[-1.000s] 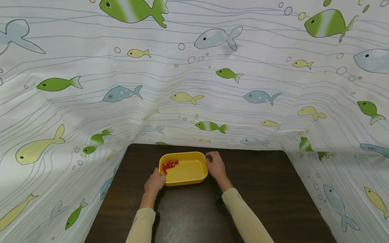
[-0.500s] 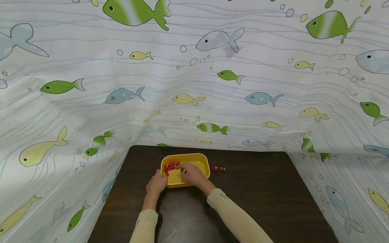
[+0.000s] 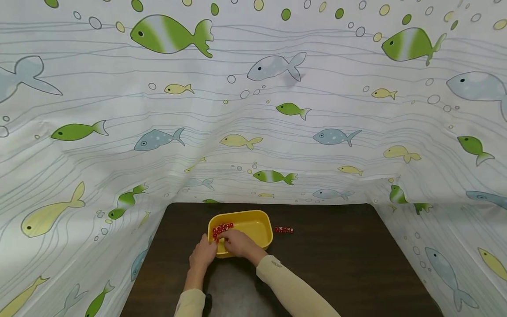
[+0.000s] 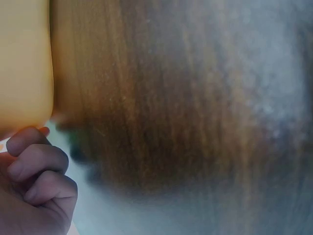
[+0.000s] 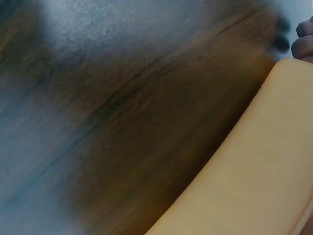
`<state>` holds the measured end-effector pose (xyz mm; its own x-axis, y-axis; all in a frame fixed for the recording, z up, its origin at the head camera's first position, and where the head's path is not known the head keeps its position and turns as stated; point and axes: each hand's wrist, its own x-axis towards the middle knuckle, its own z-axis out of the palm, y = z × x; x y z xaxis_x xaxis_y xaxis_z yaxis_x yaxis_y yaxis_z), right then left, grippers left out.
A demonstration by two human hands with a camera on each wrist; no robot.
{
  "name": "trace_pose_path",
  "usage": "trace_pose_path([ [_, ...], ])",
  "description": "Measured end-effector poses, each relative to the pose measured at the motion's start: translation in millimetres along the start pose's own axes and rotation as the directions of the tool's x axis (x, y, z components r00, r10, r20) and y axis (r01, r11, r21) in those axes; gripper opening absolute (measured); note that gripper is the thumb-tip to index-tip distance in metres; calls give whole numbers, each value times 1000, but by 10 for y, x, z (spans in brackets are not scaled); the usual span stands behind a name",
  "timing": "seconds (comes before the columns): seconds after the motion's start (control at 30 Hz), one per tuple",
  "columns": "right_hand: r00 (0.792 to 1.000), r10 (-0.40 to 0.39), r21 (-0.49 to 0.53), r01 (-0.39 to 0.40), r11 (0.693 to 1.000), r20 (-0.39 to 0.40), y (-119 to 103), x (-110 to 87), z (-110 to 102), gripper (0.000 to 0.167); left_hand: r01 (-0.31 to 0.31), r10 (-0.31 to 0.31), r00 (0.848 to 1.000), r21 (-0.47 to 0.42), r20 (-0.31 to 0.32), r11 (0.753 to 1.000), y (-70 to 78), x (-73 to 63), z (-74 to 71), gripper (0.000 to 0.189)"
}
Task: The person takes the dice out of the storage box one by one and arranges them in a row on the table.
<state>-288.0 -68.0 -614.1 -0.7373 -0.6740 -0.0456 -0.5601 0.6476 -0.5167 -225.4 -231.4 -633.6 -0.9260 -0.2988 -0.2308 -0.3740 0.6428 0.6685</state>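
A yellow plastic tray stands on the dark table, with red dice bunched along its left end. My left hand grips the tray's left front corner, thumb over the rim; its curled fingers show against the outer wall in the left wrist view. Inside the tray is my right hand, its bent fingers down at the front edge of the dice. Whether it pinches a die I cannot tell. Right of the tray, a short row of red dice with white marks lies on the table.
The dark wood-grain table reaches to both sides and toward me. White fabric printed with fish surrounds it at the back and on both sides. The tray's outer wall fills the lower right of the right wrist view.
My right hand has left the tray's right end and moved left into the tray toward the dice, uncovering the row of dice on the table. The left hand keeps its grip.
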Motion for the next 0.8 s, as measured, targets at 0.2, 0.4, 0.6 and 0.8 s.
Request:
trace_pose_path([
  [0.2,996,-70,-127,76,989,54,-26,89,31,35,9,-9,1000,-1,-4,1000,-22,52,13,47],
  [0.4,993,-38,-153,55,987,110,-59,88,22,39,10,-10,1000,1,-2,1000,-17,43,27,48],
  [0.6,996,-36,-143,48,989,86,-54,98,1,36,15,-15,1000,-12,-11,1000,3,38,29,51],
  [0.8,998,32,-28,-30,999,52,-8,103,17,29,23,-23,1000,-17,-5,1000,16,12,50,55],
])
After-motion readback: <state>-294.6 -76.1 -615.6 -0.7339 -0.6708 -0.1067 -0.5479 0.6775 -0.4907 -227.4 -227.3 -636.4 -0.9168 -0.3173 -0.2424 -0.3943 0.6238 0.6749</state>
